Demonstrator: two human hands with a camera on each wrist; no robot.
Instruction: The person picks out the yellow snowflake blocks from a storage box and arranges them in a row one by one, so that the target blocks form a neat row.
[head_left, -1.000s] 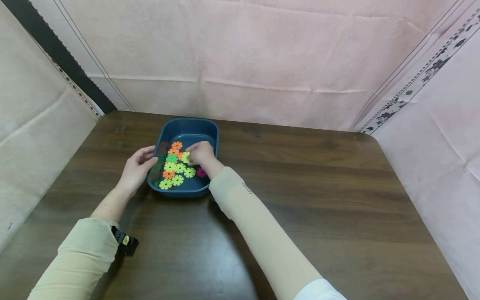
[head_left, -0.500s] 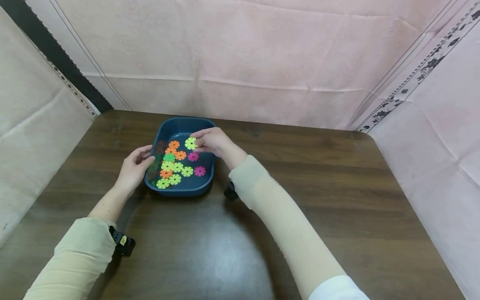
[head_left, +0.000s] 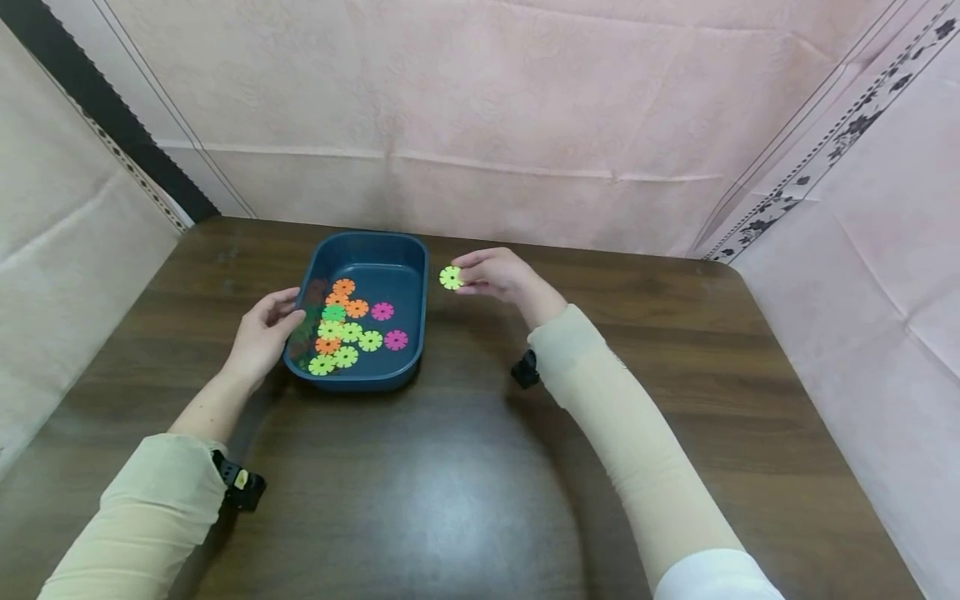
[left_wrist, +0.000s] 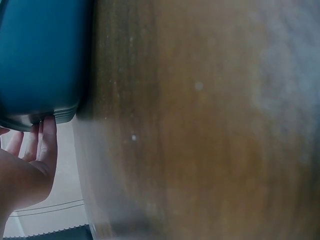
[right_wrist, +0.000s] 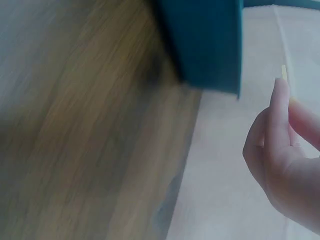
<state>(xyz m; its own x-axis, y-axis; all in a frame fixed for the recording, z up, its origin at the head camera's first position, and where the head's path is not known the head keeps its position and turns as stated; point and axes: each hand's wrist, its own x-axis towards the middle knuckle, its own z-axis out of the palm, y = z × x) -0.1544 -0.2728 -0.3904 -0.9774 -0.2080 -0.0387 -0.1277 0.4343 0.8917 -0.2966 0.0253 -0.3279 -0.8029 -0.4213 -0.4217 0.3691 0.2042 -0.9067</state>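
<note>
To the right of the blue plastic bin (head_left: 386, 379), my right hand (head_left: 495, 277) pinches a yellow-green flower-shaped disc (head_left: 451, 277) between thumb and fingertips, above the table. In the right wrist view only the thin edge of the disc (right_wrist: 284, 72) shows beyond the fingertips. My left hand (head_left: 264, 333) touches the bin's left side, thumb at the rim. Its extended fingers (left_wrist: 48, 137) rest against the bin's outer wall in the left wrist view. Inside the bin lie several similar discs: orange (head_left: 344, 286), green (head_left: 333, 313), yellow-green (head_left: 371, 340) and magenta (head_left: 395, 340).
The bin stands at the back left of a brown wooden table (head_left: 637, 400). Pale cloth (head_left: 480, 108) hangs behind the table and along both sides. Black wrist devices (head_left: 243, 487) sit on both forearms.
My right hand has lifted the yellow-green disc from the bin and carried it right, past the rim. A magenta disc beneath has come into view. The left hand stays at the bin.
</note>
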